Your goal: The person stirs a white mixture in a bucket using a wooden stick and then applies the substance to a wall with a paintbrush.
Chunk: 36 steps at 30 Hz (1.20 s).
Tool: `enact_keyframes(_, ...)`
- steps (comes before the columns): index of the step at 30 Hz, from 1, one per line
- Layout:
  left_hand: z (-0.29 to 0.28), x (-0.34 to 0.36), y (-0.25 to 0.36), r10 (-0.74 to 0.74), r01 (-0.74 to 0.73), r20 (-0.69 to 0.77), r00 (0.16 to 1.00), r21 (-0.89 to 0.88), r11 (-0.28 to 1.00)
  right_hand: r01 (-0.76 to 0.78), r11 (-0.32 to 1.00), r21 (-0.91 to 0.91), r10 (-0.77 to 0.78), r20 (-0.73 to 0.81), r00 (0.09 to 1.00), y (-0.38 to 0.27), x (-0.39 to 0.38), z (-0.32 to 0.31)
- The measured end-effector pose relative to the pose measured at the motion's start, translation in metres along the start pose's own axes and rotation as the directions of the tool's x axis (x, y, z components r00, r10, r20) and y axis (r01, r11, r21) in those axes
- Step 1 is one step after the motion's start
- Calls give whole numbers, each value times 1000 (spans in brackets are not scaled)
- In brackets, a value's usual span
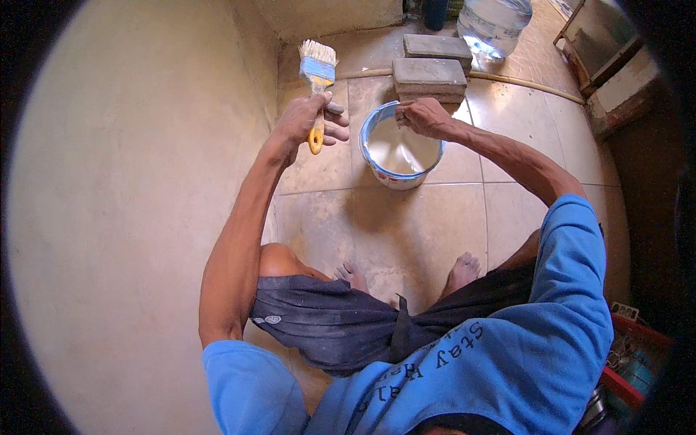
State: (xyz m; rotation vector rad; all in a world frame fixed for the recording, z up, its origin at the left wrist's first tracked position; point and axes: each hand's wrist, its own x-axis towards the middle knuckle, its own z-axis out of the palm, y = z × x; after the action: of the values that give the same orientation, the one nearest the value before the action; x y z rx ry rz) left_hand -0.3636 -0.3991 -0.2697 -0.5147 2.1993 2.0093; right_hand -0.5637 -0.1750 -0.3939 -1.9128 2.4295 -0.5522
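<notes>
A pause between loading the brush and applying paint is judged to be the step in hand. A flat paintbrush [317, 80] with a yellow handle, a blue ferrule and pale bristles is held upright in the left hand [308, 119], bristles pointing up and away from the person, just beside the pale wall [130, 217]. The left hand is closed around the handle, with the thumb and fingers wrapped about it.

The right hand [424, 116] is closed on the near rim of a small bucket [395, 174], white with a blue lip, which stands on the tiled floor [406, 232] between the person's bare feet and two grey paving blocks [431, 76]. Pale, creamy paint [399, 148] is seen inside the bucket, filling its lower part.

The next move is judged to call for the bucket to be kept steady by its rim while the bristles are either dipped or brought flat to the wall; a controlled turn of the wrist would be needed so that no paint is dripped on the tiles.

A large clear water bottle [496, 25] and a yellowish hose [529, 85] are seen behind the blocks, well apart from both hands.
</notes>
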Motion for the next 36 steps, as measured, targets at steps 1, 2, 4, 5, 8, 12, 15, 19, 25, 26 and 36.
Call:
enact_keyframes(1,0,-1,0,12,-12,-7,1000,-11,1000,-16,1000,-11,16,49,999,-1,-3,-1)
enact_keyframes(2,0,-1,0,24,-24,-13,1000,-22,999,-32,999,-23,34,97,995,-3,-5,-2)
enact_keyframes(4,-4,-5,-6,32,-33,-35,999,-37,999,-147,984,-105,168,234,958,-26,-6,-11)
enact_keyframes(5,-9,-7,-9,29,-31,-44,999,-38,999,-193,970,-151,231,298,926,-41,-7,-16)
enact_keyframes(8,-1,-2,-1,36,-36,-2,999,-20,999,-236,969,72,221,175,960,-24,-30,0)
enact_keyframes(12,-3,-5,-2,31,-31,3,1000,-10,999,-258,950,178,232,155,960,-26,-14,2)
enact_keyframes(15,-2,-2,-3,25,-25,12,1000,-9,1000,-161,977,137,159,30,987,-19,-4,1)
enact_keyframes(19,-4,-2,-3,5,-5,2,1000,-6,1000,-200,980,-18,200,110,974,-18,10,-11)
enact_keyframes(25,-7,-5,-4,12,-12,-10,1000,-12,1000,-322,947,-15,315,247,916,-39,-10,-20)
enact_keyframes(26,-8,-6,-4,6,-6,-18,1000,-13,1000,-339,937,88,313,224,923,-41,-13,-14)
enact_keyframes(36,0,-2,1,21,-21,19,1000,-10,1000,-98,992,-82,95,-34,995,-13,10,6)
